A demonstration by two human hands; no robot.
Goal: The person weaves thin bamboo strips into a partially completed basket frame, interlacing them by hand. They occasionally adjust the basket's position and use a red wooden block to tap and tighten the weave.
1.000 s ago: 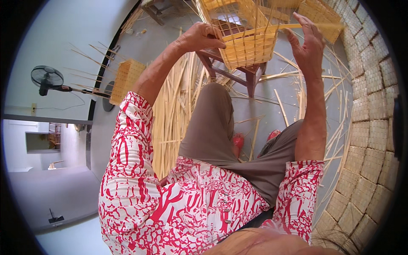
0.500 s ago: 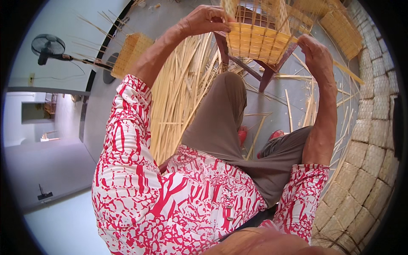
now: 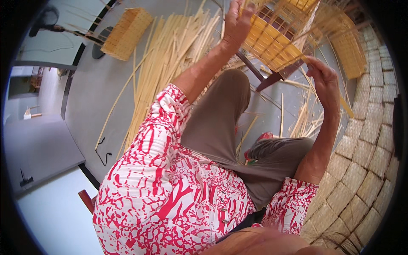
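A half-woven yellow bamboo basket (image 3: 267, 44) stands tilted at the top, its loose uprights sticking up. My left hand (image 3: 237, 26) is at the basket's left corner, fingers closed on its edge and slightly blurred. Between the thumb and fingers of my right hand (image 3: 325, 80), at the right corner, is a flat bamboo strip (image 3: 346, 107). This strip runs along the basket's woven side, and its free end hangs out past my right wrist. Beneath the basket is a dark red wooden stool (image 3: 278, 77), partly hidden.
Long split strips (image 3: 163, 55) lie in a heap on the floor to the left, with offcuts (image 3: 304, 121) between stool and wall. Another woven basket (image 3: 127, 34) is at the far left, one (image 3: 348, 46) at the far right. Stacked woven pieces (image 3: 361, 148) line the right side.
My left hand has shifted right and up around the basket's corner. The basket has turned, its right side dropping lower, and my right hand has moved down with it. The view has swung too.
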